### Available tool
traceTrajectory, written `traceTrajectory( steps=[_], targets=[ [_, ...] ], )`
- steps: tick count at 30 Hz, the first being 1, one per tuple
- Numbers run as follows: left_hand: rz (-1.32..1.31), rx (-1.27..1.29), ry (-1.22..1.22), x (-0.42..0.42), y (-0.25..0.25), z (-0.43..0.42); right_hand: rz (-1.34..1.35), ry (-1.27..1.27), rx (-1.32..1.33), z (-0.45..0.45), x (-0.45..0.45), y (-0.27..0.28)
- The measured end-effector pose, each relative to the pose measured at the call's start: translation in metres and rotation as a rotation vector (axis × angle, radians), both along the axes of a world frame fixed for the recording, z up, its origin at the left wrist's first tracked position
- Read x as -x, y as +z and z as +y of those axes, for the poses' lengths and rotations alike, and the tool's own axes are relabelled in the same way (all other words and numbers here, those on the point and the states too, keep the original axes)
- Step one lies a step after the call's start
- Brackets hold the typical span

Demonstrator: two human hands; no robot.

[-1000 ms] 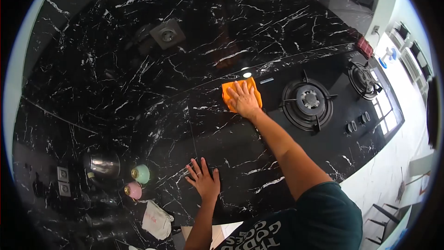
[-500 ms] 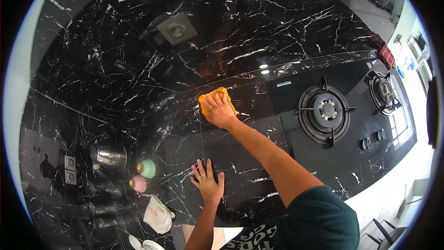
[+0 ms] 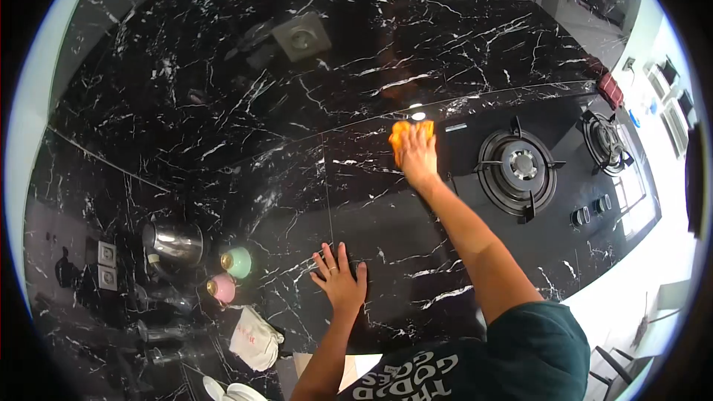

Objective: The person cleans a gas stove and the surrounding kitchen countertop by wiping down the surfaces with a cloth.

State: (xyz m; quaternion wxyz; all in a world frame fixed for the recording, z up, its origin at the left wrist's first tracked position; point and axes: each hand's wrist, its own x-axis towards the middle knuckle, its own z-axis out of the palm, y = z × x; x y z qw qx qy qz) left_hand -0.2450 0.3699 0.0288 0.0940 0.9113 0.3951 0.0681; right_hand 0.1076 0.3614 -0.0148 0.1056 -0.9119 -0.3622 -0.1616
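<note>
The right hand (image 3: 418, 159) is shifting the orange cloth (image 3: 399, 135) back across the marbled countertop (image 3: 379, 223) toward the gas cooktop (image 3: 549, 232); the cloth is bunching more compactly.

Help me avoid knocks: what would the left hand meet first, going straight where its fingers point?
Probably the back wall, roughly below the socket; the counter between it and the left hand looks free, though depth is hard to judge.
</note>
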Motion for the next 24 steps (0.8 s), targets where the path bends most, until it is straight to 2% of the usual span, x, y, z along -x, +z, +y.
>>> traceTrajectory(
  steps=[3, 5, 7, 8, 10, 11, 13, 14, 15, 16, 17, 19, 20, 22, 23, 24],
  targets=[
    [-0.01, -0.002, -0.006, 0.002, -0.001, 0.001, 0.001, 0.16, -0.051, -0.023, 0.069, -0.014],
    [-0.035, -0.012, -0.01, 0.004, -0.003, 0.001, 0.065, 0.229, -0.145, -0.042, 0.116, 0.001],
    [-0.054, 0.03, -0.025, 0.01, -0.002, 0.004, 0.301, 0.324, -0.186, -0.057, 0.148, 0.029],
    [-0.066, 0.066, -0.031, 0.012, -0.002, 0.006, 0.485, 0.31, -0.23, -0.062, 0.16, 0.057],
    [-0.169, 0.105, -0.041, 0.019, -0.006, 0.011, 0.968, 0.152, -0.652, -0.061, 0.174, 0.074],
    [-0.269, 0.204, -0.078, 0.024, -0.009, 0.017, 1.363, 0.23, -0.947, -0.063, 0.178, 0.088],
    [-0.457, 0.44, -0.12, 0.042, 0.001, 0.03, 1.812, 0.089, -1.316, -0.075, 0.195, 0.134],
    [-0.633, 0.561, -0.192, 0.06, 0.0, 0.043, 1.853, 0.014, -1.398, -0.082, 0.205, 0.154],
    [-0.807, 0.681, -0.263, 0.078, -0.001, 0.055, 1.862, 0.063, -1.483, -0.085, 0.203, 0.135],
    [-0.91, 0.723, -0.213, 0.096, 0.017, 0.056, 1.868, 0.113, -1.569, -0.093, 0.201, 0.115],
    [-0.911, 0.674, -0.223, 0.12, 0.031, 0.063, 1.711, -0.049, -1.488, -0.11, 0.205, 0.114],
    [-0.906, 0.578, -0.194, 0.168, 0.046, 0.081, 0.787, -0.238, -1.096, -0.131, 0.21, 0.067],
    [-0.897, 0.533, -0.152, 0.189, 0.048, 0.087, 0.598, -0.29, -0.972, -0.132, 0.227, 0.083],
    [-0.91, 0.575, -0.077, 0.214, 0.051, 0.088, 0.345, -0.07, -0.747, -0.127, 0.252, 0.081],
    [-0.924, 0.61, -0.01, 0.222, 0.052, 0.09, 0.315, 0.015, -0.573, -0.116, 0.259, 0.068],
    [-0.871, 0.569, -0.038, 0.223, 0.052, 0.09, 0.308, -0.011, -0.301, -0.109, 0.275, 0.055]
  ],
)
